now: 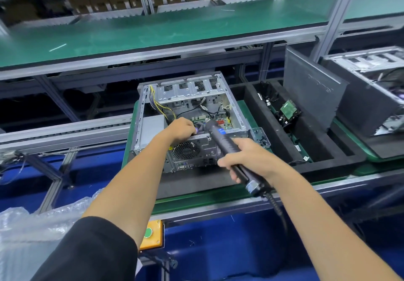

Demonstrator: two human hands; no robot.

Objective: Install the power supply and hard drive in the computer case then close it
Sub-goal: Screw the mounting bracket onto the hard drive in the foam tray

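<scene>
Right hand (pixel 247 160) grips the driver (pixel 227 147); left hand (pixel 181 128) curls over the case (pixel 190 114) rim, can't tell what it holds. Keep the driver square.

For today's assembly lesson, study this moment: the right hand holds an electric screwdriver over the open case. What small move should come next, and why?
Probably lower the electric screwdriver tip to the spot inside the computer case where the left hand reaches. The right hand grips the tool angled there, but its tip is hidden, so contact cannot be confirmed. The hard drive lies in the foam tray beside it.
</scene>
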